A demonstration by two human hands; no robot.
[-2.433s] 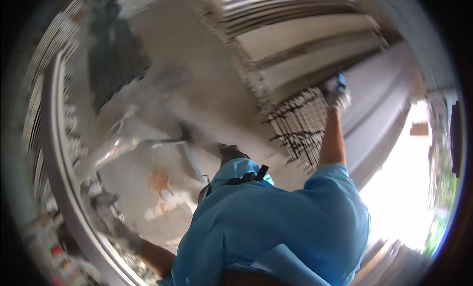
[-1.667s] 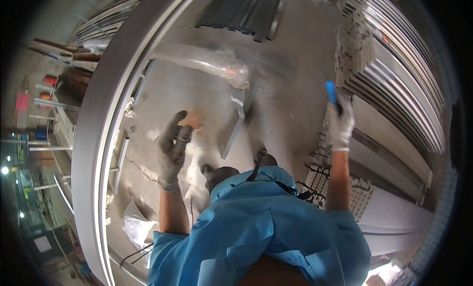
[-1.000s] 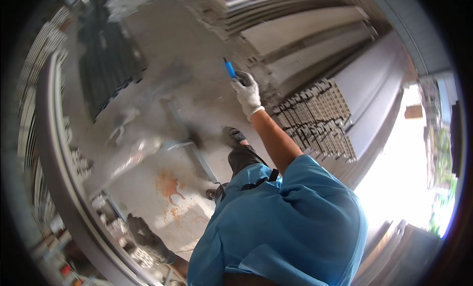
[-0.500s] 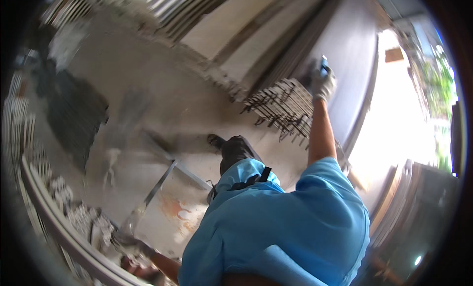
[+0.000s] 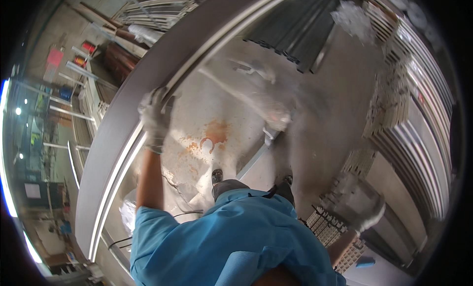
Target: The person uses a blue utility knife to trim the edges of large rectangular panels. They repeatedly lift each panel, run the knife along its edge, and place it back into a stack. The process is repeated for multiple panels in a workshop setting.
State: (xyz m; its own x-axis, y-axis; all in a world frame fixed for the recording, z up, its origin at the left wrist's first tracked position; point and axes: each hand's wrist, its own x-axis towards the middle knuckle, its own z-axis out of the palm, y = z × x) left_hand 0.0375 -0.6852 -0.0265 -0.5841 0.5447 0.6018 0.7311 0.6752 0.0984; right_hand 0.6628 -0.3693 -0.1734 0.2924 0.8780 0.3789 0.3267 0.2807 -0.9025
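Note:
My left hand (image 5: 155, 121), in a pale work glove, is closed over the inner edge of a long grey panel (image 5: 116, 108) with white strips along its side. This panel curves across the left of the view. My right hand (image 5: 370, 218), gloved too, is low on the right and blurred by motion; its fingers cannot be made out. It is beside a stack of long pale and dark profiles (image 5: 394, 207). A small blue object (image 5: 365, 262) lies apart from it on a pale surface, its kind unclear.
Dark square tubes (image 5: 295, 29) lie bundled at the far middle, beside crumpled clear plastic (image 5: 354, 20). Stacked pale profiles (image 5: 419, 133) line the right side. On the floor are a rusty stain (image 5: 215, 132), a metal bar (image 5: 258, 153) and a thin black cable (image 5: 187, 213).
My view has swung to the left. My left hand is now on the long grey panel. The right hand has come away from the small blue object, which lies loose.

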